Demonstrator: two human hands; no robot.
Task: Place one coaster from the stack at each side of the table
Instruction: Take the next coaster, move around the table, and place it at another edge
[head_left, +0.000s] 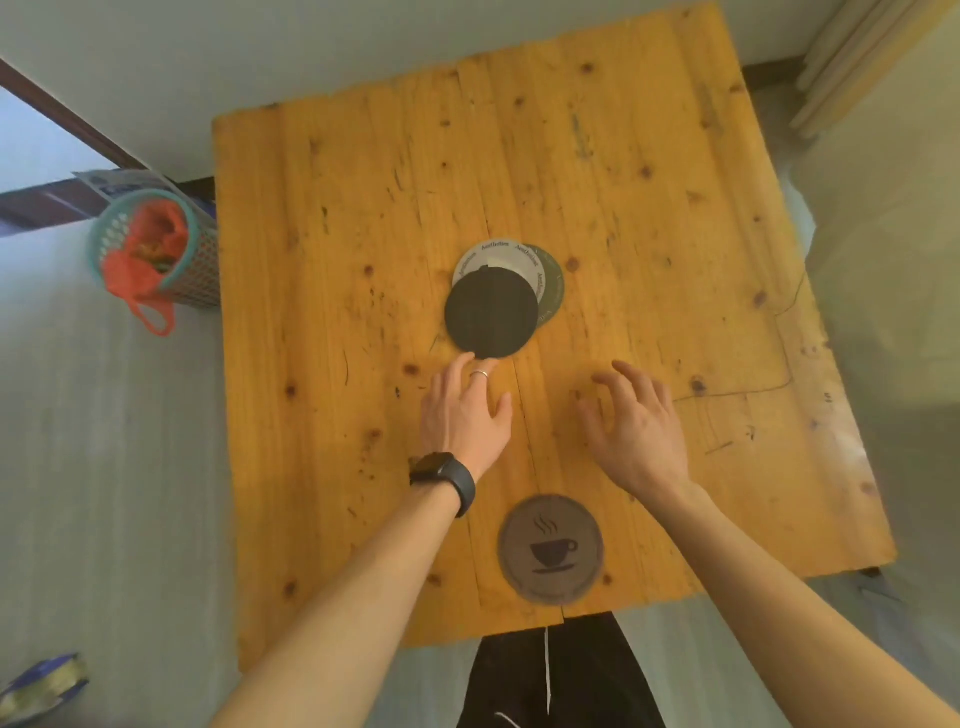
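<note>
A loose stack of round coasters lies at the middle of the wooden table (332, 218). A plain black coaster (491, 313) is on top, a white printed coaster (498, 257) shows behind it, and a dark green coaster (553, 286) peeks out at the right. A grey coaster with a coffee cup picture (550, 548) lies flat at the table's near edge. My left hand (465, 410), with a ring and a black watch, reaches toward the black coaster; its fingertips are at the coaster's near rim. My right hand (636, 421) hovers open to the right of it, holding nothing.
A teal mesh bin (192, 275) with an orange bag inside stands on the floor by the table's left edge. A blue packet (41, 686) lies on the floor at the lower left. Pale boards (857, 67) lean at the far right.
</note>
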